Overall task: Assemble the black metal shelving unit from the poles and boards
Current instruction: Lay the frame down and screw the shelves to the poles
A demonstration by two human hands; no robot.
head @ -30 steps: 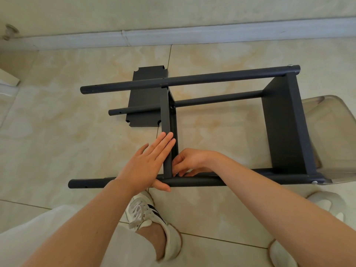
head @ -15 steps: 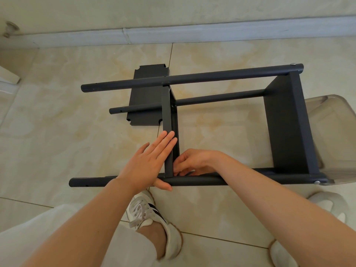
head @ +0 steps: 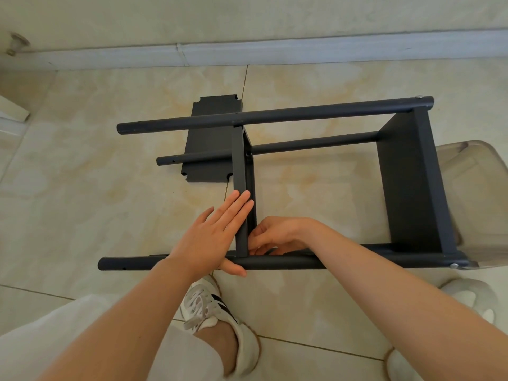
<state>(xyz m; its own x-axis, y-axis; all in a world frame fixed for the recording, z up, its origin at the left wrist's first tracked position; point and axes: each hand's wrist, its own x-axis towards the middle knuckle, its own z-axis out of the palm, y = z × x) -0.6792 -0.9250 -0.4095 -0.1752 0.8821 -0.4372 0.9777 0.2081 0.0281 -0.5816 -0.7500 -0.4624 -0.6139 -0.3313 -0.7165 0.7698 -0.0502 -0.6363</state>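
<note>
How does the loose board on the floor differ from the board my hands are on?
The loose board lies flat on the tiles, unattached; the middle board stands on edge, fitted between the poles. The loose board is untouched; your left hand rests on the middle one. Both are black metal.

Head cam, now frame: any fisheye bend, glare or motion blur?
Head view: wide-angle bend bows the baseboard; light soft and even, no hard shadows or glare on the tile floor; left hand and right hand sharp; black shelf board shows little surface detail.
</note>
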